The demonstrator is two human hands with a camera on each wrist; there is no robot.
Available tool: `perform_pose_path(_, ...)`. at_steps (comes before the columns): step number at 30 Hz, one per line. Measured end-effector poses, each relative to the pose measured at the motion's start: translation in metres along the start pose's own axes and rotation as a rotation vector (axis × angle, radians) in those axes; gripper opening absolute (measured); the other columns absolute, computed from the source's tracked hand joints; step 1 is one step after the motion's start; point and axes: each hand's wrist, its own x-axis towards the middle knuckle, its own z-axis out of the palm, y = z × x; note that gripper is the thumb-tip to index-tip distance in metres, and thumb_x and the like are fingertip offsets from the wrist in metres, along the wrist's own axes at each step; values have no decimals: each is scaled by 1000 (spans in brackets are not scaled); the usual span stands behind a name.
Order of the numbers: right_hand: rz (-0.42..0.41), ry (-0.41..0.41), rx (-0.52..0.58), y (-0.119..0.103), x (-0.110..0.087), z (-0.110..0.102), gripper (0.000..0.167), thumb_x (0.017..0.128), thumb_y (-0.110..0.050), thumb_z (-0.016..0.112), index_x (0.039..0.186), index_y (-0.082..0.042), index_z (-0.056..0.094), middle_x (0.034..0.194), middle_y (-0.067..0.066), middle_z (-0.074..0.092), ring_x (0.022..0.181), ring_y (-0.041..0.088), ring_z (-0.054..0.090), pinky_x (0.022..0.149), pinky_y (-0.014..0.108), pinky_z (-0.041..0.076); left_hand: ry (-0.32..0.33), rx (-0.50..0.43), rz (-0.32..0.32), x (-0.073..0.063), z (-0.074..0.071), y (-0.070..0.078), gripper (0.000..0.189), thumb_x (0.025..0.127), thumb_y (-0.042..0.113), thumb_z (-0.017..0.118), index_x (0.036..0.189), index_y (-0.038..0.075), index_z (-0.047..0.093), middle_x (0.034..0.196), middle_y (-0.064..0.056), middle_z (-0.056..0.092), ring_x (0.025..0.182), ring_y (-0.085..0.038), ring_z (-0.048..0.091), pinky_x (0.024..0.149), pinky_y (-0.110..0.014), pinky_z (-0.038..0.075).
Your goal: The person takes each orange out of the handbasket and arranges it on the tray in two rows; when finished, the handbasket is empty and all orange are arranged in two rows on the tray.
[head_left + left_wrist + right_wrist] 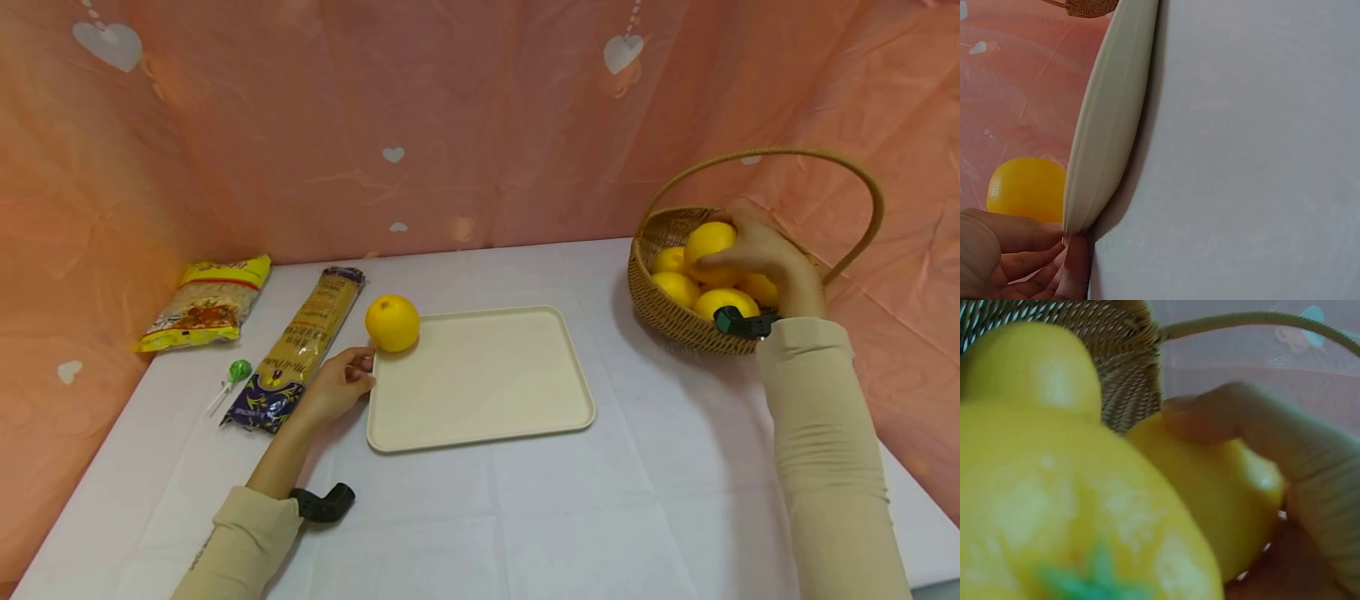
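Yellow fruit [707, 240], cream tray [483, 379], pink backdrop [487, 108], white hearts [624, 55]

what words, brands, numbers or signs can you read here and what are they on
No text reads with certainty.
Long purple-and-gold packet: script and smaller lettering, too blurred to quote.
Yellow-ended clear bag: red lettering along the top band, too blurred.
Left sleeve: small dark mark, too small to tell.

Yellow round fruit [708, 242] gripped in right hand [768, 257]; beige rectangular tray [483, 379] flat, edge pinched by left hand [336, 387].
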Motion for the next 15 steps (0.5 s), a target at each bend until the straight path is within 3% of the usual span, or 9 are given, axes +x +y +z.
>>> perform_pose_path(2,-43,48,-44,-1,1,-2,71,79,-25,71,134,2,34,125,17,36,101,29,38,76,30,36,2,2,5,0,0,0,46,88,-1,55,132,-9,42,112,-24,52,91,-26,52,68,-20,47)
perform_pose_path(7,-28,13,77,-6,-5,-6,77,85,-29,66,145,-8,22,132,14,34,103,26,40,78,27,38,0,-2,4,0,1,-1,47,88,0,54,133,-9,41,113,-24,52,91,-26,51,68,-21,48)
perform_pose_path(11,-110,-21,171,-10,-13,-11,70,84,-14,69,142,-20,29,124,0,42,101,14,44,77,15,40,-4,-7,6,0,1,-2,47,88,-1,54,132,-9,41,113,-25,52,92,-26,52,69,-23,48)
perform_pose_path(15,-206,-53,236,-19,-18,-10,73,81,-2,70,139,-25,31,120,-7,44,101,8,47,77,11,44,0,-2,3,-1,0,-2,46,88,0,54,132,-9,41,113,-25,52,93,-26,52,71,-23,49)
